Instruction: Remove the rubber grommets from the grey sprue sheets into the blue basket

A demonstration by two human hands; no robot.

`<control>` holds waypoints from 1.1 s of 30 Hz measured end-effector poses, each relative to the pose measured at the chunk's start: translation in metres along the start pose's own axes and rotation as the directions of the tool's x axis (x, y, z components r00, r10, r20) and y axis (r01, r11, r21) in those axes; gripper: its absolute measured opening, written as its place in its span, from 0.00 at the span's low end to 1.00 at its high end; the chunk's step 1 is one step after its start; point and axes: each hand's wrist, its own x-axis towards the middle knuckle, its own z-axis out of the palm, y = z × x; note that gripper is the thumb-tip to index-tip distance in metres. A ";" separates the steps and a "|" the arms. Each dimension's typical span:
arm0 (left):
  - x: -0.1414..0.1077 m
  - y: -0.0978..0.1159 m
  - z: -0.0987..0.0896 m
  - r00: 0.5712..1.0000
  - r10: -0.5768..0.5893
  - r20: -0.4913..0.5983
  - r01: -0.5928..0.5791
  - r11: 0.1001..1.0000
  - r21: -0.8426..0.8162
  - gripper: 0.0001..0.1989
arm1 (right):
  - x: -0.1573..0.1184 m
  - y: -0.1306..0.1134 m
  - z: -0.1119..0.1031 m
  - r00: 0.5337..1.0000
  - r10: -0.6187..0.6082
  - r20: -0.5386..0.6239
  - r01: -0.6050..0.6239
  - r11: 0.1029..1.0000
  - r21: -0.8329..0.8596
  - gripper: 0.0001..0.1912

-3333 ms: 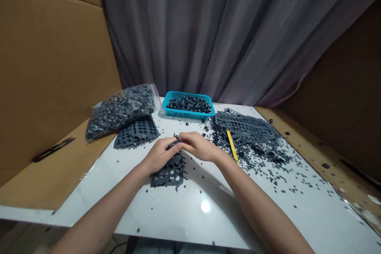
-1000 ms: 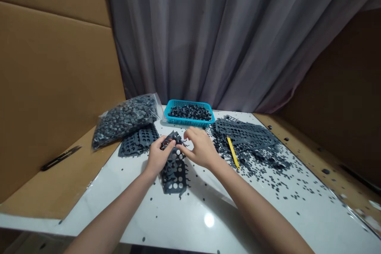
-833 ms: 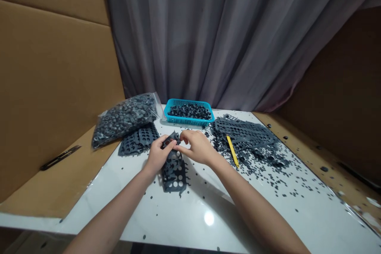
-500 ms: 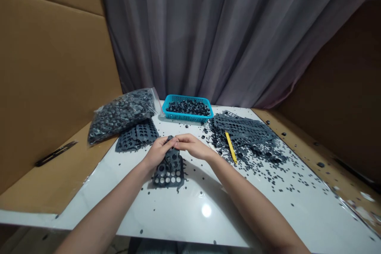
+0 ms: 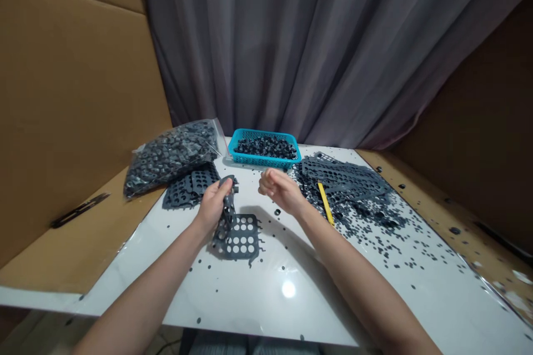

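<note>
My left hand (image 5: 213, 204) grips a bent black perforated rubber sheet (image 5: 227, 208), thumb on top. The sheet's lower part, with rows of round holes and ragged tabs along its right edge, hangs close over the white table (image 5: 245, 302). Apart from the sheet, to its right, is my right hand (image 5: 281, 187), its fingers curled together. What those fingers hold, if anything, is hidden. A small black rubber piece (image 5: 277, 212) lies on the table just below this hand.
Behind the hands stands a blue basket (image 5: 265, 163) of small black pieces. At left a clear bag (image 5: 172, 158) of black pieces leans over more perforated sheets (image 5: 189, 188). A sheet pile (image 5: 345, 175), a yellow tool (image 5: 325, 203) and scattered black bits (image 5: 387, 247) lie right.
My right hand has come away from the sheet and moved to the right, fingers curled. My left hand keeps hold of the sheet, whose holes now show more clearly.
</note>
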 end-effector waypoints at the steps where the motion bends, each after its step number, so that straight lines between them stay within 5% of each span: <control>1: 0.000 -0.002 -0.001 0.999 0.034 0.034 -0.036 0.998 0.056 0.22 | -0.001 -0.005 -0.003 1.000 -0.016 0.017 0.019 0.985 -0.171 0.18; 5: -0.003 -0.006 0.000 0.979 0.073 0.191 -0.121 0.960 0.253 0.24 | -0.005 -0.018 0.002 0.990 -0.031 0.139 0.117 0.730 -0.673 0.15; 13: -0.006 -0.001 0.001 0.892 0.059 0.447 -0.283 0.846 0.452 0.25 | -0.007 -0.020 0.011 0.946 0.038 0.323 0.239 0.591 -0.770 0.19; 15: -0.006 0.000 -0.001 0.880 0.023 0.475 -0.289 0.819 0.496 0.25 | -0.008 -0.021 0.010 0.939 0.067 0.338 0.229 0.614 -0.755 0.20; 18: -0.005 0.000 -0.001 0.878 -0.042 0.477 -0.218 0.852 0.477 0.25 | -0.010 -0.019 0.013 0.922 0.125 0.367 0.143 0.770 -0.621 0.20; 22: -0.010 0.004 0.002 0.895 -0.142 0.423 0.026 0.963 0.268 0.26 | -0.009 -0.008 0.021 0.933 0.154 0.325 -0.096 0.978 -0.187 0.21; 24: -0.013 0.008 0.004 0.919 -0.155 0.361 0.109 0.983 0.145 0.27 | -0.007 -0.003 0.017 0.956 0.118 0.270 -0.146 0.986 0.085 0.21; 27: -0.015 0.014 0.005 0.961 -0.118 0.249 0.114 0.993 0.030 0.25 | -0.001 -0.001 0.003 0.997 0.012 0.080 -0.037 0.946 0.323 0.21; 30: -0.014 0.013 0.005 0.970 -0.112 0.218 0.113 0.994 0.009 0.24 | 0.002 -0.004 -0.010 0.998 -0.052 -0.020 0.055 0.989 0.140 0.19; 33: -0.012 0.008 0.004 0.949 -0.124 0.291 0.116 0.992 0.043 0.23 | -0.002 -0.011 -0.006 0.995 -0.083 0.059 0.098 0.932 -0.349 0.16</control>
